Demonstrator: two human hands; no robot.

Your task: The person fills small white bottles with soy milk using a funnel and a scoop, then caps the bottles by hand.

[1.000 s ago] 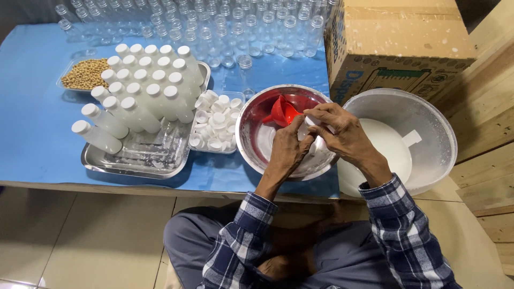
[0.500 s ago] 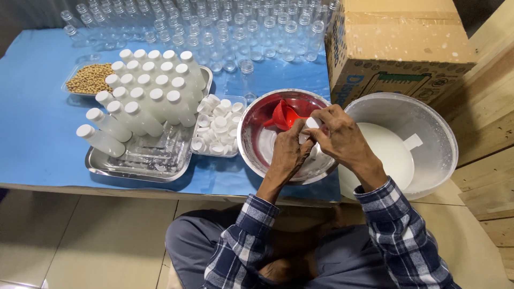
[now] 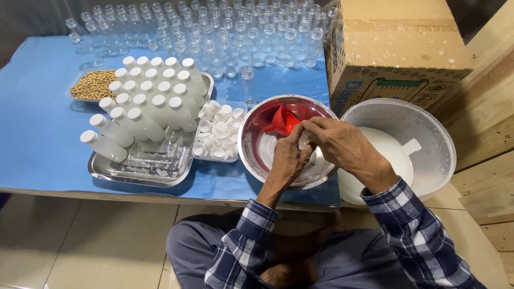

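Observation:
Both my hands meet over a steel bowl (image 3: 257, 160) that holds a red funnel (image 3: 281, 120). My left hand (image 3: 286, 160) grips a small bottle of white liquid (image 3: 304, 142), mostly hidden by my fingers. On the bottle's top, my right hand (image 3: 337, 142) closes its fingers over the cap. To the right stands a large steel basin (image 3: 433, 139) of white liquid with a white ladle handle (image 3: 411, 145) sticking out.
A steel tray (image 3: 144, 166) at left carries several filled, capped white bottles (image 3: 152, 99). A clear tub of white caps (image 3: 217, 134) sits beside it. Empty clear bottles (image 3: 225, 32) crowd the far blue table, with a dish of soybeans (image 3: 92, 84) and a cardboard box (image 3: 396, 48).
My hands stay together on the bottle over the bowl, fingers shifting slightly on the cap. The view has drifted a little; nothing else has moved.

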